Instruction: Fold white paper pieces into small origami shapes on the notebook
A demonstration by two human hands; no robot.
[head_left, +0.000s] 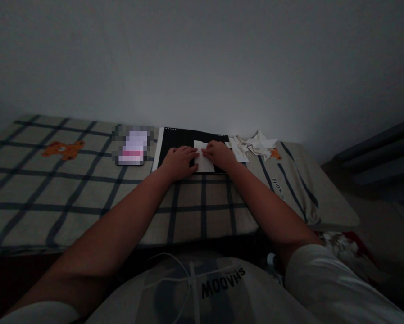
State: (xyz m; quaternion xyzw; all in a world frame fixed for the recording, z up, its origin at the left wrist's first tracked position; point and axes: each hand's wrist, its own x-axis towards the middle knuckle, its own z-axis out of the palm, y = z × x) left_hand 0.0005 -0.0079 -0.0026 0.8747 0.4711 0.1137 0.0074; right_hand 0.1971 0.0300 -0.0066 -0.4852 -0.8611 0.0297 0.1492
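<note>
Possibly the white paper could tear if the left hand, half-open against it, and the right hand, bunched there, grip unclear, pull unevenly.

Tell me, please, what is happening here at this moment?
A person has the left hand and right hand at a small white paper, their fingertips close together. The paper lies on a flat black item on a checked cloth. What looks like a phone, its screen pixelated, lies to the left; crumpled paper lies to the right.
</note>
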